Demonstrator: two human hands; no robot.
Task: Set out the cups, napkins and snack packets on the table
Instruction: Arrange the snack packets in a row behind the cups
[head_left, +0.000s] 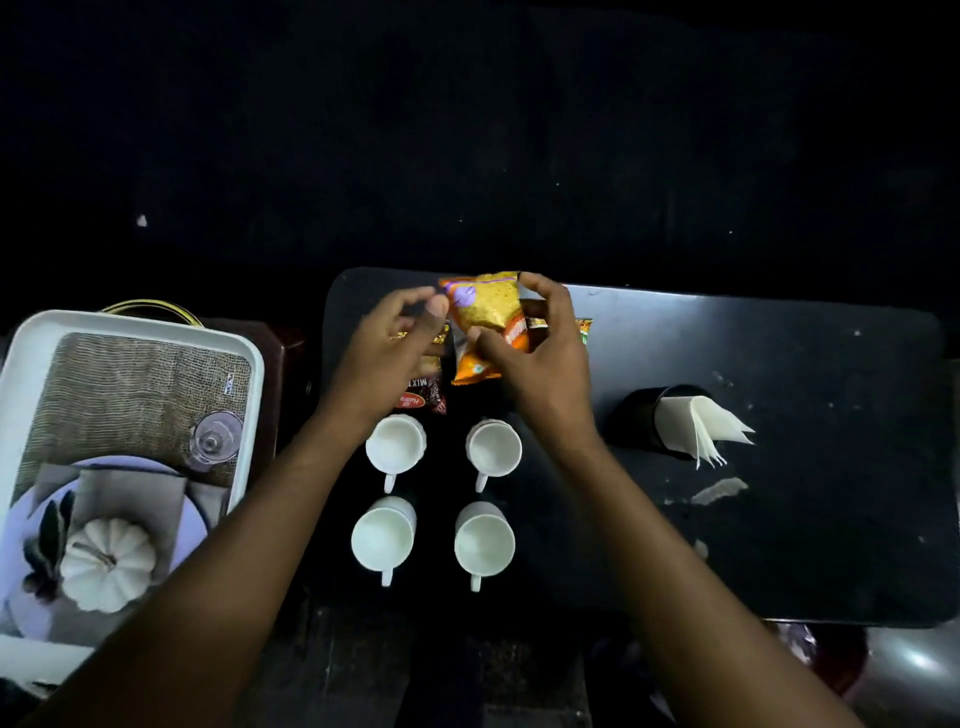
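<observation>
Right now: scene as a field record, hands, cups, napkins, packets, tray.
surface: dark rounded tabletop
right hand: gripping the orange and yellow snack packet, raised above the others
left hand: fingertips at that packet's left corner, over the dark red snack packet
cups: four white handled cups in a two-by-two block, upright, handles toward the camera
napkins: folded white napkins fanned out of a black holder lying on its side, right of the cups
tray: white printed tray off to the left
</observation>
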